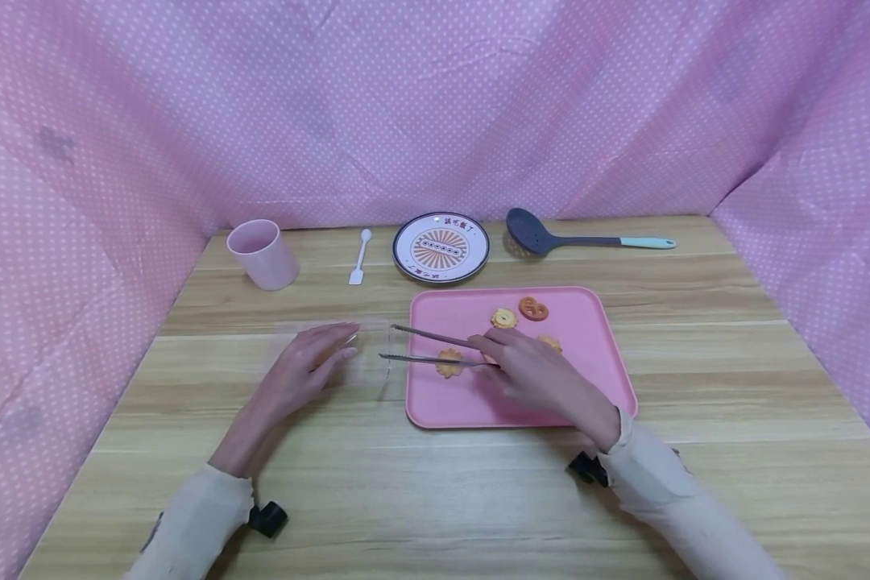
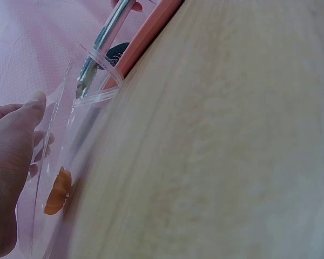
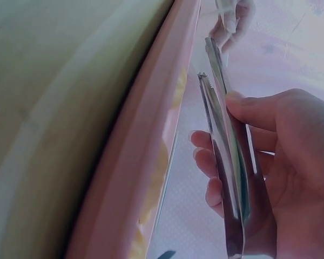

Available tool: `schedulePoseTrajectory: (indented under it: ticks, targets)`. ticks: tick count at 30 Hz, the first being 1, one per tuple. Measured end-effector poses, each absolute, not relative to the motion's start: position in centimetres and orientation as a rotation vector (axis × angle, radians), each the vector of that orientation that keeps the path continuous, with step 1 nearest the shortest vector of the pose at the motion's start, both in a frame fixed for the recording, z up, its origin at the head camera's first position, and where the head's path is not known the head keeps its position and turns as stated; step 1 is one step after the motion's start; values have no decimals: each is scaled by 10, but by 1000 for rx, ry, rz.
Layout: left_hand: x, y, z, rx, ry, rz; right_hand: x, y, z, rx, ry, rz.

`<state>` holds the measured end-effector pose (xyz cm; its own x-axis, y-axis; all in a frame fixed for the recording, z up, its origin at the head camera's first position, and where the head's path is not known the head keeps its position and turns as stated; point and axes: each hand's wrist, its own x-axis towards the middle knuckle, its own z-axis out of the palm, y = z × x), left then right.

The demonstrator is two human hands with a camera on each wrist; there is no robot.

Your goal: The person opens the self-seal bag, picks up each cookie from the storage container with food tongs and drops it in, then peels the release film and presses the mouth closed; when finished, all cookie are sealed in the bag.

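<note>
Gripping the tongs (image 1: 428,346), your right hand (image 1: 532,374) aims them lengthwise off the tray (image 1: 594,379); left hand (image 1: 312,366) flat on bag (image 1: 366,354).

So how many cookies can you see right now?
5. Four on the pink tray: cookies at, and partly behind the right hand. One in the clear bag. More may be hidden.

A staged tabletop recording booth: pink dotted cloth (image 1: 435,105) walls in a wooden table (image 1: 435,499) on three sides, with kitchen props, a cup (image 1: 263,254), plate (image 1: 441,247) and slotted ladle (image 1: 580,236), along its far edge.
</note>
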<state>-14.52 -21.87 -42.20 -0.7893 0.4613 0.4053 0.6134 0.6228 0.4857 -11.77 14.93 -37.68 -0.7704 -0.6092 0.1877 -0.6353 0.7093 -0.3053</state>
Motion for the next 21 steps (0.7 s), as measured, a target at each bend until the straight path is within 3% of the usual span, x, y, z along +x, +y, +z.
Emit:
schedulePoseTrajectory:
  ticks: [21]
  targets:
    - [-145,-219,-423,-871,-2633,-917,-109,219,-377,795,-2917,600]
